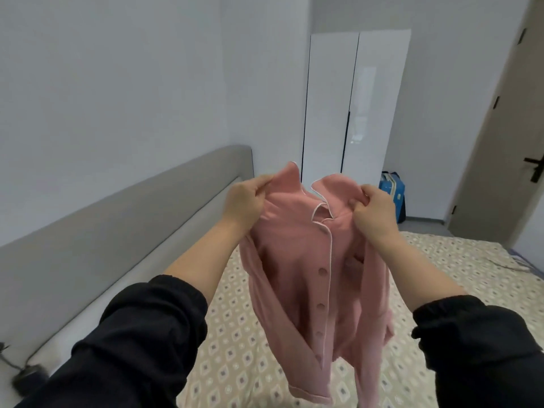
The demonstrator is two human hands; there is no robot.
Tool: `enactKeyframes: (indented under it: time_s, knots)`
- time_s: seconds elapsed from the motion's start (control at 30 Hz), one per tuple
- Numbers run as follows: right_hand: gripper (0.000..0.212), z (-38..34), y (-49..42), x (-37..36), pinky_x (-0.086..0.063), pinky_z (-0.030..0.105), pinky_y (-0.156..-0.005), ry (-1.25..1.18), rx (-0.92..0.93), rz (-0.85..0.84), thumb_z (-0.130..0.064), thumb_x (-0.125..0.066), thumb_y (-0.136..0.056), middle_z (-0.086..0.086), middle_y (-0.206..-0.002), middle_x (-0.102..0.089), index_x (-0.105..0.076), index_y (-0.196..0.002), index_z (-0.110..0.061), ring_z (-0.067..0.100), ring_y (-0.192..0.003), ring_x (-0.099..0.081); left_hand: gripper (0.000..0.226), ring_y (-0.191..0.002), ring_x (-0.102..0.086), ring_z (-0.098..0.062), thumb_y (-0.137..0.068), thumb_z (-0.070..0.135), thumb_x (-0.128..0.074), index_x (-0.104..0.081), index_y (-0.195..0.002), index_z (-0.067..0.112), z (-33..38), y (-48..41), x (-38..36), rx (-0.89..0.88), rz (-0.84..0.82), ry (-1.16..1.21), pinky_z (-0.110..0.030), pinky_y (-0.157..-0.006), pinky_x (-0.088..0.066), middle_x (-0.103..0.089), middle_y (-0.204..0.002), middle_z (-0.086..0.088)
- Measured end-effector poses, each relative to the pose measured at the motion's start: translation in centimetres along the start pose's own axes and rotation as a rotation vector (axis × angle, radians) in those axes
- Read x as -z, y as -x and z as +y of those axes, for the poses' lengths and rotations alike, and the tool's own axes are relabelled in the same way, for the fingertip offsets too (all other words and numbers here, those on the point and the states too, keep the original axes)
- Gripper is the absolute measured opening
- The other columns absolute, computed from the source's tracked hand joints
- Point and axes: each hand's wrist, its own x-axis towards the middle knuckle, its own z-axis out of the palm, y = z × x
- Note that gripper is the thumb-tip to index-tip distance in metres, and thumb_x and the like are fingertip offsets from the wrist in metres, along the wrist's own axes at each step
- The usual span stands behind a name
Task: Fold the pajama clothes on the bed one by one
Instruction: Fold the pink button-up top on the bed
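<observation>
1. Your left hand (pixel 245 201) pinches the pink pajama top (pixel 294 260) at the shoulder on your left, just beside the collar (pixel 319 207). The grip is clamped on the fabric, thumb pressed against curled fingers.
2. Your right hand (pixel 375 214) takes the opposite shoulder. Its grip is likewise closed on the cloth, with the back of the hand toward you.
3. The top hangs in the air between your two hands, above the bed (pixel 441 269), with its front facing you.
4. The collar, edged in white piping, stands up between your hands. A row of pink buttons (pixel 322 271) runs down the middle of the garment.
5. The lower part of the top drapes down and toward you, and its piped hem reaches almost to the bottom edge of the view. You cannot tell whether the hem touches the bed.
6. The bed wears a beige cover with a diamond pattern. A grey padded headboard (pixel 117 231) runs along the wall on your left.
7. Both your forearms are bare, with the black sleeves (pixel 132 334) bunched near the elbows.
8. Beyond the bed stands a glossy white wardrobe (pixel 353 107), with a blue bag (pixel 393 192) on the floor just beside it.
9. A door (pixel 506 142) with a black handle is at the far right.
10. A small dark object with a cable (pixel 28 378) lies at the lower left by the headboard.
</observation>
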Motion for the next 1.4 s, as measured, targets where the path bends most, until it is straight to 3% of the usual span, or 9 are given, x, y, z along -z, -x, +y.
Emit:
enactKeyframes:
  time_s: [0.17,0.3,0.47,0.57,0.67,0.77,1.13,1.3,1.4]
  knots:
    - [0.029,-0.1,0.6,0.1,-0.024,0.030,-0.059,0.041,0.053,-0.004,0.001,-0.053,-0.087,-0.002,-0.060,-0.042,-0.044,-0.063,-0.012,0.022,-0.065,-0.040,0.023,-0.096,-0.064,-0.021,-0.096,0.016,-0.054,-0.073,-0.108,0.015,-1.0,-0.2,2.6,-0.034,-0.415,-0.327,-0.030,-0.084,-0.045,-0.073,-0.103,-0.004]
    - [0.039,1.5,1.2,-1.5,-0.022,0.028,-0.048,0.354,-0.034,-0.541,-0.008,-0.058,-0.088,0.003,-0.058,-0.036,-0.035,-0.057,-0.012,0.016,-0.056,-0.034,0.016,-0.087,-0.060,-0.004,-0.095,0.026,-0.059,-0.075,-0.096,0.026,-3.3,0.4,2.6,0.109,-0.834,-0.353,-0.016,-0.075,-0.043,-0.071,-0.093,0.010]
    - [0.023,5.9,1.7,-6.2,-0.030,0.016,-0.051,0.527,-0.168,-0.889,-0.014,-0.060,-0.089,0.004,-0.074,-0.054,-0.054,-0.067,-0.015,0.020,-0.078,-0.050,0.016,-0.086,-0.061,-0.006,-0.093,0.023,-0.064,-0.073,-0.107,0.021,-10.4,4.0,-0.5,0.505,-1.028,-0.054,-0.024,-0.082,-0.049,-0.073,-0.101,0.001]
    - [0.024,9.1,2.7,-10.7,-0.032,0.024,-0.054,0.404,-0.266,-0.681,-0.007,-0.058,-0.087,0.009,-0.076,-0.060,-0.052,-0.066,-0.017,0.027,-0.084,-0.055,0.028,-0.093,-0.060,-0.015,-0.088,0.016,-0.067,-0.069,-0.116,0.014,-15.3,5.4,-4.7,0.607,-0.757,-0.184,-0.017,-0.071,-0.044,-0.070,-0.108,-0.010]
    - [0.034,12.2,4.4,-15.2,-0.034,0.021,-0.082,0.162,-0.340,-0.363,-0.002,-0.052,-0.089,0.012,-0.123,-0.055,-0.053,-0.124,-0.003,0.025,-0.109,-0.052,0.073,-0.135,-0.039,-0.030,-0.086,0.015,-0.062,-0.028,-0.151,0.016,-18.5,6.4,-9.8,0.688,-0.352,-0.243,-0.036,-0.108,-0.035,-0.038,-0.149,-0.017]
    - [0.070,17.7,8.5,-19.1,-0.021,0.030,-0.111,0.273,-0.412,-0.502,-0.019,-0.053,-0.094,0.016,-0.154,-0.023,-0.015,-0.150,-0.001,0.029,-0.140,-0.027,0.088,-0.148,-0.007,-0.031,-0.091,0.025,-0.056,0.005,-0.154,0.026,-21.2,11.1,-15.0,0.699,-0.493,-0.325,-0.048,-0.118,-0.015,0.003,-0.161,-0.013]
    - [0.063,36.6,28.5,-23.8,-0.019,0.041,-0.117,0.571,-0.506,-0.891,-0.012,-0.040,-0.095,0.019,-0.159,-0.008,-0.013,-0.151,-0.006,0.034,-0.144,-0.016,0.074,-0.149,-0.004,-0.025,-0.095,0.014,-0.045,-0.002,-0.155,0.022,-30.3,35.6,-27.0,0.712,-0.930,-0.325,-0.043,-0.120,-0.012,-0.003,-0.162,-0.007]
    - [0.070,43.2,35.5,-26.6,-0.007,0.047,-0.118,0.648,-0.398,-0.946,-0.044,-0.038,-0.093,0.012,-0.160,-0.005,-0.015,-0.152,-0.014,0.028,-0.147,-0.006,0.062,-0.149,-0.002,-0.021,-0.103,0.027,-0.034,-0.001,-0.155,0.022,-32.9,43.3,-32.5,0.635,-0.913,-0.332,-0.038,-0.121,-0.004,-0.002,-0.163,-0.004]
    - [0.086,46.4,39.3,-27.7,0.001,0.048,-0.118,0.654,-0.296,-0.916,-0.059,-0.010,-0.077,0.007,-0.161,-0.005,-0.012,-0.154,-0.020,0.024,-0.148,0.000,0.057,-0.149,0.003,-0.013,-0.105,0.036,-0.026,-0.002,-0.155,0.023,-34.8,47.1,-34.6,0.619,-0.819,-0.264,-0.030,-0.119,0.005,0.000,-0.163,0.002]
